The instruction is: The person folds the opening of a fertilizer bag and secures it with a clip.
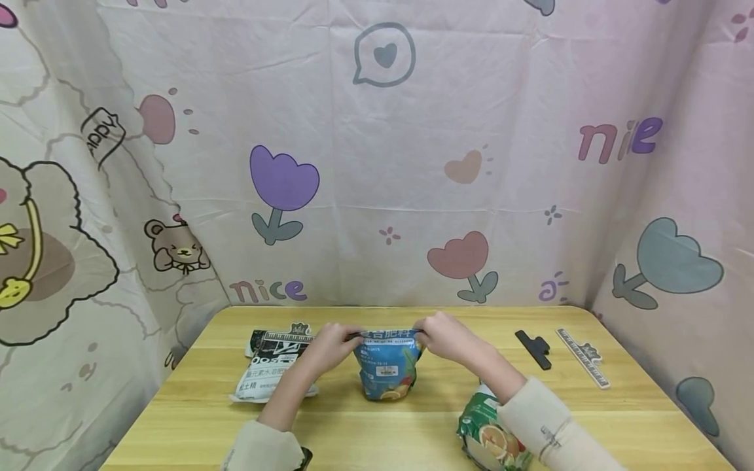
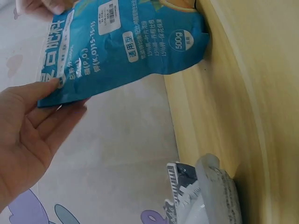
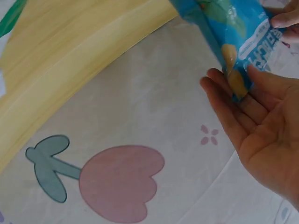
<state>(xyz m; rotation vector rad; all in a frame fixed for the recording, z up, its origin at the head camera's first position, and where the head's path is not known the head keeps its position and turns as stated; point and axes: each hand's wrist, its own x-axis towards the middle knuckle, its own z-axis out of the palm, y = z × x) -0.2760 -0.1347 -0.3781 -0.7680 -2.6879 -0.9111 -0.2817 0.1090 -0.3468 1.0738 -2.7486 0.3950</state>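
A blue fertilizer bag point(image 1: 385, 360) with fruit pictures and white lettering stands upright at the middle of the table. My left hand point(image 1: 328, 348) pinches its top left corner. At the opposite top corner, my right hand point(image 1: 450, 338) pinches the edge between thumb and fingers. The left wrist view shows the bag's printed face point(image 2: 121, 46), marked 500g, with the left thumb lying over the lettering near the top edge. In the right wrist view the other top corner of the bag point(image 3: 240, 51) sits between the right thumb and fingers.
On the left lies a white and black bag point(image 1: 265, 376) with a piano-key clip point(image 1: 288, 337) across its top. A green bag point(image 1: 485, 418) is partly under the right forearm. Further right lie a black clip point(image 1: 534, 350) and another piano-key clip point(image 1: 583, 358). Printed cloth hangs behind the table.
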